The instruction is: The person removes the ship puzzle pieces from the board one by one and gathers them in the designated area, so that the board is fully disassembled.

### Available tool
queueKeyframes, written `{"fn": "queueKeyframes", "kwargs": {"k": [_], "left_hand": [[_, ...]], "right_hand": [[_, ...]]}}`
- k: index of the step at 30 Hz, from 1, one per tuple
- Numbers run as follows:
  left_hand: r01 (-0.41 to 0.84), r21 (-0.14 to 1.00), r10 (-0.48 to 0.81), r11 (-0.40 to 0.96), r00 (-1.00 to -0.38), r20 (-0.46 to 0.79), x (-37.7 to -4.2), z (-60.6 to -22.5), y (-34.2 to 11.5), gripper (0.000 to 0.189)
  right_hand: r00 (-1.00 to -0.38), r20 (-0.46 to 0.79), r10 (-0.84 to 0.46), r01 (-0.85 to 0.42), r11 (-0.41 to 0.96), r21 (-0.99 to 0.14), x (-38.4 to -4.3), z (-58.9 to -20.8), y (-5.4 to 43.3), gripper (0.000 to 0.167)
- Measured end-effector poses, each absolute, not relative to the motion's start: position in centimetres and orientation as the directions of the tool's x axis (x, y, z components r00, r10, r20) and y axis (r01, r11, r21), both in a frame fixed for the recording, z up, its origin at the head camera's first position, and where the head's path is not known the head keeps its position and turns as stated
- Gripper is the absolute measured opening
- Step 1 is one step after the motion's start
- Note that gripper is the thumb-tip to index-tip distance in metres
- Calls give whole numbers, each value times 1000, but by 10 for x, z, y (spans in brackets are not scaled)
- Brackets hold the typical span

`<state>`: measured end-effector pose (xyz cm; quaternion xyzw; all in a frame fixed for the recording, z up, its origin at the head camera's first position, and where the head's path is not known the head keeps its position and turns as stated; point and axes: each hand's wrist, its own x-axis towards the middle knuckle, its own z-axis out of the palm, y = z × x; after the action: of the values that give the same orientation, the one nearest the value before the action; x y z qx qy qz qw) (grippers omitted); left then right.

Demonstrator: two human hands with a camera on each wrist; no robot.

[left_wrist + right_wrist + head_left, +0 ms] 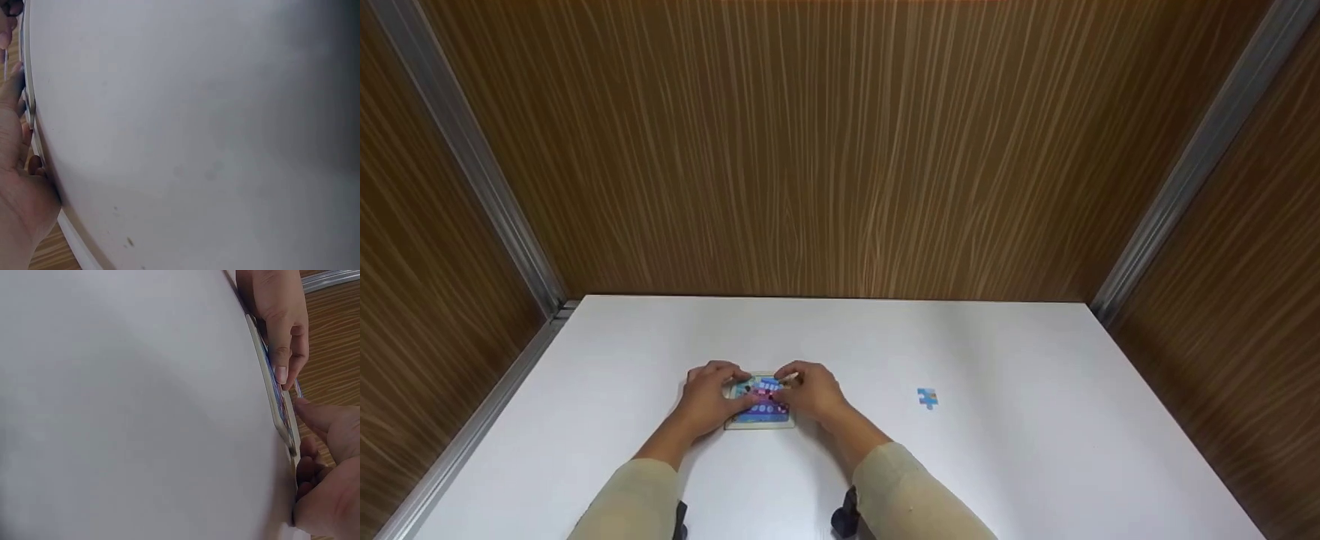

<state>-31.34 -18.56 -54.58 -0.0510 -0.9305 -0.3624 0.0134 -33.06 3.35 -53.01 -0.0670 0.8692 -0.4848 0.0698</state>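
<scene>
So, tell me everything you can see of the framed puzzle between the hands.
The framed puzzle is a squarish, thin board: a pale rim, material unclear, around a picture in blue, purple and pink. It lies flat on the white table. The left hand is at its left side, thumb against the picture; the right hand is at its upper right. The hands hide part of it.
</scene>
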Motion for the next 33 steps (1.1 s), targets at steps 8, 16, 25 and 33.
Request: {"fn": "queueKeyframes", "kwargs": {"k": [8,16,25,33], "left_hand": [[63,678,71,732,-997,17,-313,-543,-186,49],[43,673,63,739,-998,-6,-313,-541,-188,48],[50,669,63,741,-998,5,-311,-543,-192,51],[42,683,68,729,-998,-12,-307,-544,-186,51]], "right_hand": [[-967,-39,-251,-89,478,-874,-324,-521,52,22],[-958,-7,-288,-133,463,-877,-314,-513,78,23],[-937,42,-347,-223,502,-835,-308,-509,102,23],[-932,80,-353,-275,547,-791,-300,-518,147,22]]}}
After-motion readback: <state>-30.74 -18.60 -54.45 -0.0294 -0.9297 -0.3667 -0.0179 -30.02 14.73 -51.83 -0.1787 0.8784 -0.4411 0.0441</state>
